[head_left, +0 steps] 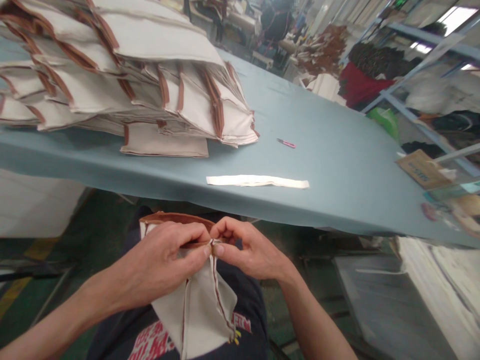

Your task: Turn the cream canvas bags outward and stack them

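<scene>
Where both hands' fingers (193,232) pinch the pouch (200,307), its trim (187,218) (brown) is partly hidden.

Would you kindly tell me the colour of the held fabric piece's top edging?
The top edging is reddish brown, seen best in the head view.

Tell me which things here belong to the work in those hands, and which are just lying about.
Apparently part of the work:
brown-trimmed cream fabric piece, pinched by left hand and right hand
pile of similar pieces
perhaps pink-handled snips, untouched

Apparently just lying about:
red cloth
cardboard box

Unclear: white strip.
</scene>
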### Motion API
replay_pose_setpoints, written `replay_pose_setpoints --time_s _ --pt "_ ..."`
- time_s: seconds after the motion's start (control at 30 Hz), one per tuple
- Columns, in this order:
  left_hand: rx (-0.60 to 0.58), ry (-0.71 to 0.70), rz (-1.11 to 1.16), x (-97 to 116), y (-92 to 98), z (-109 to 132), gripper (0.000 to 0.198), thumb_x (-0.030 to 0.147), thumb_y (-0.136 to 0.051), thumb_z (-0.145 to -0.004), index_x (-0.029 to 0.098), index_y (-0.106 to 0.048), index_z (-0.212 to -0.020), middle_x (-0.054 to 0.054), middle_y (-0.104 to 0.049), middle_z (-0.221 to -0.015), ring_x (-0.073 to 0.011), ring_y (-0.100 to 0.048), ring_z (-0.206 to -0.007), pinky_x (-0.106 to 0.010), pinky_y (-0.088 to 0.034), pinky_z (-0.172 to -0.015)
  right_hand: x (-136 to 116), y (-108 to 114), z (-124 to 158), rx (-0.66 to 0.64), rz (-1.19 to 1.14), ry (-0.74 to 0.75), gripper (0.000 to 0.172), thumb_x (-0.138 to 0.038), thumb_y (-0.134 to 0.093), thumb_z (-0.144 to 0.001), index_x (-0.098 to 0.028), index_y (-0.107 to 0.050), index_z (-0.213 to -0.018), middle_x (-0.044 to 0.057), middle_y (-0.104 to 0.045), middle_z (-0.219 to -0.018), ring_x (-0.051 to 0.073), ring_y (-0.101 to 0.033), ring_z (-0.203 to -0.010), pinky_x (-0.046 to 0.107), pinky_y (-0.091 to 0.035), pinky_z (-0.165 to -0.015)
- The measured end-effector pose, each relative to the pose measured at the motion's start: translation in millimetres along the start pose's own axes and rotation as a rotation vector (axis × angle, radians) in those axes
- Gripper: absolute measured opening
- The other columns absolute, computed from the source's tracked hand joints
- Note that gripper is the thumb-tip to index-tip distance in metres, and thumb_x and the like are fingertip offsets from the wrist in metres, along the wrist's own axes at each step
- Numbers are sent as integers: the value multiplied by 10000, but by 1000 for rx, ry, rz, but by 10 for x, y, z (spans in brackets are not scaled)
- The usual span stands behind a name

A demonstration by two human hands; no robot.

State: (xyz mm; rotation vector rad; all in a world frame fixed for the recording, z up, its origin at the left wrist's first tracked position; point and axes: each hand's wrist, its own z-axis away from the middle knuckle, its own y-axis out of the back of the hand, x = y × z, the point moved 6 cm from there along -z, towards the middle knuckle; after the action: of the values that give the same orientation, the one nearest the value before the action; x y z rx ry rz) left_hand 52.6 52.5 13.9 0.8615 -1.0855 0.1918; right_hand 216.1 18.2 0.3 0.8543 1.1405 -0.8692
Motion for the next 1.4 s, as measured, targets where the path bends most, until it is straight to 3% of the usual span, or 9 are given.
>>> replay_pose_setpoints --time_s 0.3,0.67,0.93,1.17,1.4 --pt "-39 1 6 -25 -34 38 338 432 -471 -985 255 -518 -701 51 -510 -662 -160 -504 -636 -289 -346 -584 35 -14 -33 -22 5 -47 532 -703 -886 -943 -205 -701 -957 -17 -702 -888 147 -583 -778 274 -467 -707" --pt "-64 38 59 -143 -94 69 361 462 -507 -1017 239 -564 -740 40 -532 -721 -161 -507 -677 -270 -371 -589 118 -54 -34 -40 -21 -76 541 -693 -916 -922 -195 -705 -927 -46 -639 -815 125 -522 -730 257 -437 -681" --pt "-22 -106 46 -76 -28 129 322 324 -527 -1039 231 -567 -734 60 -522 -694 -128 -468 -638 -245 -350 -567 42 -48 -10 -57 61 -27 582 -737 -933 -874 -202 -709 -929 -33 -685 -858 123 -538 -706 261 -440 -652" --pt "-23 -199 22 21 38 215 414 374 -513 -1130 226 -618 -758 55 -580 -691 -128 -494 -626 -238 -380 -575 -97 -79 27 -52 125 56 555 -737 -893 -916 -219 -695 -911 -23 -701 -875 140 -548 -746 282 -428 -687" --pt "28 -225 18 22 44 276 376 331 -573 -1118 229 -727 -790 59 -679 -687 -116 -584 -613 -216 -426 -580 -168 -85 54 -15 144 107 461 -644 -872 -983 -214 -710 -954 -8 -745 -922 139 -594 -751 280 -452 -688"
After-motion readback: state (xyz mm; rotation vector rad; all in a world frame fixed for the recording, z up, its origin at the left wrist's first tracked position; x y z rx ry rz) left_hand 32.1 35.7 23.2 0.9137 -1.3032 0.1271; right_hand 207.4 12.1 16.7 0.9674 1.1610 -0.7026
